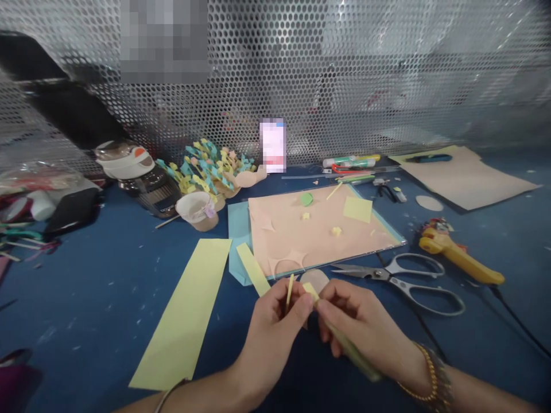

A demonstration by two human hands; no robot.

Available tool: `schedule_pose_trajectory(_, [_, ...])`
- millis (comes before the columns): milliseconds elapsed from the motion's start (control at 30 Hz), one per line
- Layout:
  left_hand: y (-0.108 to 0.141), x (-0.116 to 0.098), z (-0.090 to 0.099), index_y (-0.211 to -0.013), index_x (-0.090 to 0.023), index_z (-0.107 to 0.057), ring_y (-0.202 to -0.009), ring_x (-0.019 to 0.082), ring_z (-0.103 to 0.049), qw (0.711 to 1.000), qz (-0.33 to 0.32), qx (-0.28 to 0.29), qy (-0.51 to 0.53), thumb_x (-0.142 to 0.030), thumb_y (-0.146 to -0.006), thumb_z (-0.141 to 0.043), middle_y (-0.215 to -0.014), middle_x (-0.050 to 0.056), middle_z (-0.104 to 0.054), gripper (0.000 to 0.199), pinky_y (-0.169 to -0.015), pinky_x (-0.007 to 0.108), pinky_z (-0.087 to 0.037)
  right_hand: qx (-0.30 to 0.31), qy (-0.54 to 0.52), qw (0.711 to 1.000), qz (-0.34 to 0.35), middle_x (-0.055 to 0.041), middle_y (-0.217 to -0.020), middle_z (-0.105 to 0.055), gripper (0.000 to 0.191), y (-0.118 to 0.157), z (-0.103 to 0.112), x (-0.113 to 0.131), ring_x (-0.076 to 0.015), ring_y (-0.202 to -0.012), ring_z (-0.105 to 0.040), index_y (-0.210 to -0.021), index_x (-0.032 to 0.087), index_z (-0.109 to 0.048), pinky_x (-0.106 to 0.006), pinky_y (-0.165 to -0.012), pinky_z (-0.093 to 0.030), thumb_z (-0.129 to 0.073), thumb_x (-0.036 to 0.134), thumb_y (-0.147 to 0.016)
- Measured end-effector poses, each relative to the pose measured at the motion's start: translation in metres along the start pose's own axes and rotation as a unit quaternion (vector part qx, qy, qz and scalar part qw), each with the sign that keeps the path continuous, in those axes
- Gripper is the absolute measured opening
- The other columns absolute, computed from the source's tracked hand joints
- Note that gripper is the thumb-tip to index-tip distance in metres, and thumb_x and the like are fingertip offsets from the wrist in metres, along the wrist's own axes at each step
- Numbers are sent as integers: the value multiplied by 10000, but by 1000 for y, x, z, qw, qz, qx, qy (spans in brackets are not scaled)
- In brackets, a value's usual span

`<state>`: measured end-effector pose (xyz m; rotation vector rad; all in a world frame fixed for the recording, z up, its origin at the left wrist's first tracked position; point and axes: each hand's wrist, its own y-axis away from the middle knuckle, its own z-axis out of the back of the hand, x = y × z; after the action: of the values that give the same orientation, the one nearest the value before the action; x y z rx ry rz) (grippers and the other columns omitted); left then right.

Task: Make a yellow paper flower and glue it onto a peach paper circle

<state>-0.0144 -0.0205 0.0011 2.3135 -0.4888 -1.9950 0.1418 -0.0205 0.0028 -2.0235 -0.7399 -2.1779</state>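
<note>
- At 9 o'clock from the hands, a long pale-yellow paper sheet lies flat on the blue work surface.
- At 11 o'clock, a paper cup stands just beside a cut-paper plant of teal and yellow strips.
- The left hand is closed in a tight pinch on a narrow yellow paper strip, which stands upright from the grip (a pinch near the working end stops thin paper buckling).
- At 12 o'clock, a pink card lies on a flat board, with paper scraps on it.
- The right hand is curled shut on a yellow-green paper strip. Its short yellow tip pokes out near the left hand (whether the strips touch is hidden by the fingers).
- At 2 o'clock lie steel scissors, and beyond them a corded yellow tool (perhaps a glue gun, though its nozzle is hard to make out).
</note>
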Motion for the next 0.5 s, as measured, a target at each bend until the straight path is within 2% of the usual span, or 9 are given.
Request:
schedule_pose_trajectory(67, [-1,0,0,-709,-171,-508,-586,88,-410,1000,4,-5,20,-358,-833,-587,-622,-44,-439,238,-595,215,-371,2,69,997,42,10,-635,-601,294,2,3,6,-84,-501,-574,-763,181,-542,-188,-458,-441,-501,446,-883])
schedule_pose_trajectory(133, [-1,1,1,-730,-173,-513,-579,81,-389,999,5,-15,41,-359,-829,-590,-630,-47,-425,225,-582,203,-363,-39,190,975,111,-11,-713,-637,237,1,17,17,-112,-616,-604,-825,194,-601,-219,-553,-475,-505,401,-890])
schedule_pose_trajectory(167, [-1,2,1,-739,-172,-519,-583,79,-380,999,5,-20,46,-364,-828,-593,-638,-47,-421,224,-574,195,-355,-80,257,952,144,-21,-756,-653,210,0,28,23,-126,-663,-614,-869,205,-621,-235,-596,-483,-513,383,-888])
schedule_pose_trajectory(233, [-1,3,2,-736,-170,-523,-586,76,-363,999,3,-18,42,-382,-832,-590,-638,-45,-404,243,-546,180,-327,-180,386,889,170,-43,-866,-669,205,-3,61,34,-153,-749,-627,-938,215,-629,-262,-663,-486,-513,376,-888])
schedule_pose_trajectory(300, [-1,3,3,-721,-165,-522,-559,69,-325,1000,0,-4,24,-398,-846,-574,-626,-46,-391,269,-501,173,-281,-279,490,817,119,-66,-1027,-657,262,-3,104,41,-176,-851,-632,-1041,222,-612,-284,-721,-480,-462,388,-907])
schedule_pose_trajectory(333, [-1,4,3,-721,-163,-525,-536,63,-296,1000,0,3,14,-403,-857,-560,-621,-46,-392,277,-479,175,-256,-309,510,797,92,-89,-1055,-651,277,-2,127,42,-195,-865,-632,-1069,202,-609,-308,-736,-468,-460,369,-905])
schedule_pose_trajectory(433, [0,3,3,-754,-162,-540,-471,49,-198,1000,2,15,-3,-404,-884,-521,-603,-54,-401,276,-435,190,-197,-325,553,767,10,-195,-995,-670,248,8,189,36,-271,-860,-637,-923,107,-681,-361,-711,-410,-564,300,-819])
schedule_pose_trajectory(500, [0,3,3,-763,-161,-544,-448,43,-164,1000,1,10,0,-400,-885,-520,-584,-61,-399,269,-421,195,-179,-331,566,754,-42,-253,-837,-680,245,16,217,27,-263,-717,-652,-748,55,-694,-358,-623,-371,-652,296,-727])
